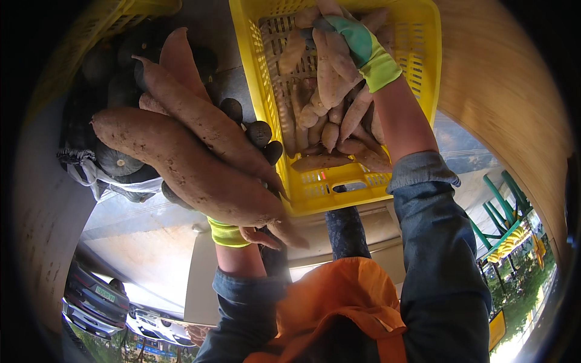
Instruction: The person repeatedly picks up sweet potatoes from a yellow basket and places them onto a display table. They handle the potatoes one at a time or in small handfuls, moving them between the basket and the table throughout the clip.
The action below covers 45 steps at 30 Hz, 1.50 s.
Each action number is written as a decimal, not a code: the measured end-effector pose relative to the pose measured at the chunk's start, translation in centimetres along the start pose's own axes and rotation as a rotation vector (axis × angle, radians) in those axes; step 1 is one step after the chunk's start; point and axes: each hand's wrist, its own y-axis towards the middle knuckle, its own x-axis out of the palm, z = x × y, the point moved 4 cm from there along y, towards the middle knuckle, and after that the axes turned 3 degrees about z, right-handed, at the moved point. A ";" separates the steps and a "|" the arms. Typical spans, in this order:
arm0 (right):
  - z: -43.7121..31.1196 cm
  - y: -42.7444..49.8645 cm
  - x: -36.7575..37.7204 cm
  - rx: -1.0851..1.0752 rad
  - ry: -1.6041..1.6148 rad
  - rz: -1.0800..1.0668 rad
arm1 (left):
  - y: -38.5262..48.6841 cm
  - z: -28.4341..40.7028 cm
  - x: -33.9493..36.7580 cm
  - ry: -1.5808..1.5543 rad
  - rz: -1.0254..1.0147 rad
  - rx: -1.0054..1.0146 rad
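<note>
Both my hands wear green and dark rubber-coated gloves with lime cuffs. My left hand (258,136), palm up, holds several large sweet potatoes (181,163) stacked across the palm and wrist; dark fingertips show past them. My right hand (349,38) reaches into a yellow plastic crate (336,197), its fingers around a sweet potato (336,52). Smaller sweet potatoes (331,134) lie loosely in the crate below that hand. The glove and forearm hide part of the crate's contents.
Dark green squashes (119,159), some in a torn white bag (91,177), lie left of the crate. Another yellow crate (104,20) is at the upper left. A brown panel (494,68) curves along the right. Cars and bananas (510,242) are visible outside.
</note>
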 end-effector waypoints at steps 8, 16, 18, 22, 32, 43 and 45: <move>9.8 -6.4 -0.3 0.316 -0.259 0.573 | -0.9 0.2 0.0 -0.014 0.010 -0.019; 24.0 3.0 -1.2 0.507 -0.462 0.483 | -1.3 -0.3 -0.7 0.004 0.020 -0.026; 24.9 3.7 -2.3 0.582 -0.089 0.367 | -1.4 -0.5 -0.8 0.012 0.033 -0.034; 22.8 2.1 -0.9 0.458 0.265 -0.384 | -1.8 -0.7 -0.8 0.015 0.046 -0.036; 23.1 0.2 0.5 0.656 0.332 -0.118 | -1.6 -0.8 -0.9 0.025 0.045 -0.036; 19.7 -4.2 4.5 0.410 -0.304 0.261 | -2.1 -2.2 -0.3 0.041 -0.095 -0.105; 18.6 -6.7 5.2 0.389 -0.387 0.278 | -2.0 -2.0 -0.9 0.045 -0.135 -0.112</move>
